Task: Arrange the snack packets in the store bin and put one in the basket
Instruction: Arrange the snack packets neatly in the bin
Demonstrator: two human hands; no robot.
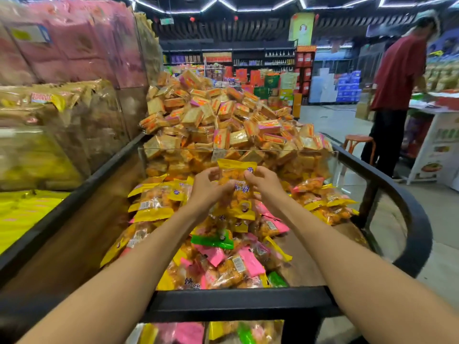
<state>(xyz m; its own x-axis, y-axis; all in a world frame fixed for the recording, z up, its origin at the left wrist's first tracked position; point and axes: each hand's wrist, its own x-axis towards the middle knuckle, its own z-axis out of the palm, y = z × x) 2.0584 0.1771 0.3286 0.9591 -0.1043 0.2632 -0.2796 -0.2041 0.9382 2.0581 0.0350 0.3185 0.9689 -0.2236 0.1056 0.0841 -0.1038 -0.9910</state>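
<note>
black-railed store bin [238, 297] under hexagonal ceiling lights [218, 3]

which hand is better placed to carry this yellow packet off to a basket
Probably the right hand: it pinches the yellow packet near its top. The left hand also grips it. No basket is visible, so this is tentative.

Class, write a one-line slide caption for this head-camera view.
Both hands, left and right, hold a yellow snack packet upright above a store bin of mixed packets.
</note>
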